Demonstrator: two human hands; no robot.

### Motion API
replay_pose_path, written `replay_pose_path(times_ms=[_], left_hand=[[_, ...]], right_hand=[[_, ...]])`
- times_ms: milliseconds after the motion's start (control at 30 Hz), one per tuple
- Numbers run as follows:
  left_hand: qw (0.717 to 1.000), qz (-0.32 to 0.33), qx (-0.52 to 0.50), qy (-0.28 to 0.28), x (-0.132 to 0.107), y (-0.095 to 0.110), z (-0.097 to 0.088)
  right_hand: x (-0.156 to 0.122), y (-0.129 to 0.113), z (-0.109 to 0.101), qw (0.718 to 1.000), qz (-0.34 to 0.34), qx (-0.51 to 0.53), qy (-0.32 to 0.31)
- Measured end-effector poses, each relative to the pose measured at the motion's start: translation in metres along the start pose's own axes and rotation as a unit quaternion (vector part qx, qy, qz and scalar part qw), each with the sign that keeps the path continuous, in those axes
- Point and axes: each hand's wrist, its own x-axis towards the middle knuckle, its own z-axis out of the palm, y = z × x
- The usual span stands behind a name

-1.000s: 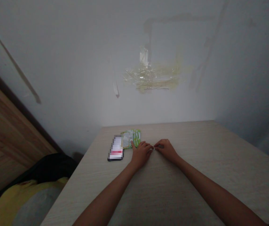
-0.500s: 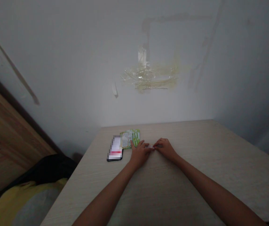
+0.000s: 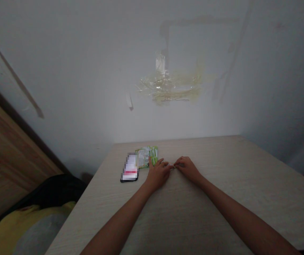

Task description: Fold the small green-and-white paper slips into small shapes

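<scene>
A small, thin pale piece (image 3: 170,164) lies between my two hands, low over the table; it is too small and too covered to name exactly. My left hand (image 3: 158,175) grips its left end between thumb and forefinger, while its other fingers stretch out towards the green packets (image 3: 144,157). On the other side, my right hand (image 3: 187,168) pinches the right end with its fingertips, the rest of the fingers curled in. Both wrists rest near the tabletop (image 3: 221,166). The green and white printed packets lie flat and overlapping, just beyond my left fingertips.
A phone (image 3: 130,168) with a lit, blurred screen lies left of my left hand, against the packets. Behind the table rises a white wall (image 3: 88,71) with old tape (image 3: 165,85) on it. A yellow and grey soft thing (image 3: 29,230) sits below the table's left edge.
The pale piece shows less of its face now and looks narrower, with my left thumb and forefinger further over it. My right hand has barely moved. Phone and packets stay in place.
</scene>
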Motion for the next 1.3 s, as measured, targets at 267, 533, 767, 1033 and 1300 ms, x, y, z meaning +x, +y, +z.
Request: replay_pose_path(times_ms=[267, 533, 767, 1033, 1300], left_hand=[[1.0, 0.0, 0.015, -0.01, -0.001, 0.0, -0.003], [1.0, -0.004, 0.021, -0.008, 0.001, 0.003, -0.008], [1.0, -0.021, 0.015, -0.011, 0.001, 0.005, -0.011], [0.999, -0.036, 0.006, -0.002, 0.0, 0.004, -0.004], [1.0, -0.018, -0.005, -0.02, -0.003, -0.002, -0.005]], right_hand=[[0.001, -0.002, -0.001, 1.0, -0.004, -0.001, 0.006], [-0.007, -0.003, -0.013, 1.0, 0.013, 0.025, 0.002], [-0.012, -0.006, -0.031, 0.996, -0.071, -0.024, -0.043], [-0.014, -0.013, -0.028, 0.99, -0.1, -0.083, -0.057], [-0.014, -0.013, -0.024, 0.986, -0.107, -0.115, -0.057]])
